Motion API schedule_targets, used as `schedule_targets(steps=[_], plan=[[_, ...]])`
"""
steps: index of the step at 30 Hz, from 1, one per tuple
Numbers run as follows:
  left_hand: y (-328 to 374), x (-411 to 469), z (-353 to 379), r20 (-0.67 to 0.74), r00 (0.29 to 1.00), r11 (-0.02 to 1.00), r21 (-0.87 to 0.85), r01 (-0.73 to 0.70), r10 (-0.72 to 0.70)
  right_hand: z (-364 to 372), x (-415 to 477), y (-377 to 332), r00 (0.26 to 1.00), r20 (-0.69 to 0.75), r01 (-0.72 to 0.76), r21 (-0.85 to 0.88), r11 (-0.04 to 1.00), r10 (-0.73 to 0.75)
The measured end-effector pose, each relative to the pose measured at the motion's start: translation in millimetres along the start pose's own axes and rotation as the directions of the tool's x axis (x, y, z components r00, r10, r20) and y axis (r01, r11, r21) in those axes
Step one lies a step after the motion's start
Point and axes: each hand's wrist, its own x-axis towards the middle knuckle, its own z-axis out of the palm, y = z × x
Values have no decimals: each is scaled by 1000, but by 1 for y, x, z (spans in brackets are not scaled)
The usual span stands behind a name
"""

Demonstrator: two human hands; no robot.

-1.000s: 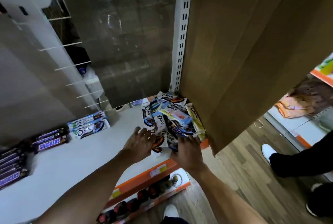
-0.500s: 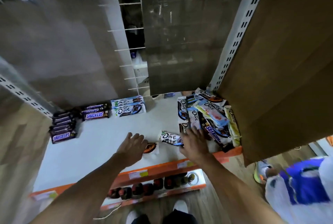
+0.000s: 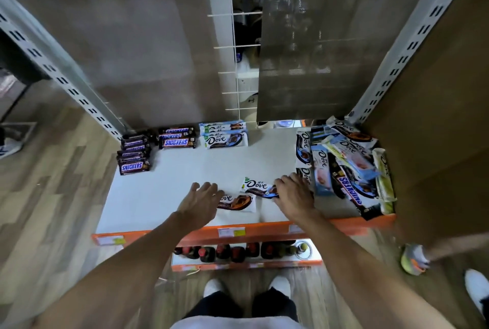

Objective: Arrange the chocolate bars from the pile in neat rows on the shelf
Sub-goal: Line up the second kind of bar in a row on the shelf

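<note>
White shelf [image 3: 185,170] with orange edge. Big pile [image 3: 344,167] of bars at right end. Neat Snickers rows [image 3: 176,142] and Dove stack [image 3: 225,139] at back. Left hand [image 3: 199,203], fingers spread, touching brown bar [image 3: 239,201] near front. Right hand [image 3: 293,196] pinching Dove bar [image 3: 255,186] just beside.

2 forearms run bare from the lower corners of the view to the left hand [image 3: 201,201] and the right hand [image 3: 293,196]. Between them lies a pale, whitish shirt hem [image 3: 235,324] (only a narrow strip of it shows at the bottom edge). Past it are dark trousers [image 3: 221,305], 2 legs side by side, and 2 white shoes [image 3: 214,287] with rounded toes.
</note>
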Motion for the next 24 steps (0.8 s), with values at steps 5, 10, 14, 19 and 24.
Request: schedule_targets(steps=[5, 10, 14, 19, 24], plan=[[-7, -5, 6, -4, 1000, 999, 9, 30, -30, 0, -1, 6, 999, 37, 24, -13, 1000, -24], [-11, -5, 6, -19, 1000, 1000, 8, 25, -25, -4, -4, 14, 995, 96, 6, -40, 999, -2], [-10, -4, 8, -21, 999, 999, -21, 29, -30, -5, -2, 14, 995, 97, 19, -48, 999, -14], [-15, -6, 6, -38, 999, 996, -90, 20, -24, -8, 7, 11, 997, 75, 27, -53, 998, -23], [-19, -4, 6, -82, 996, 990, -144, 7, -19, -8, 21, 1, 998, 19, 62, -37, 997, -61]])
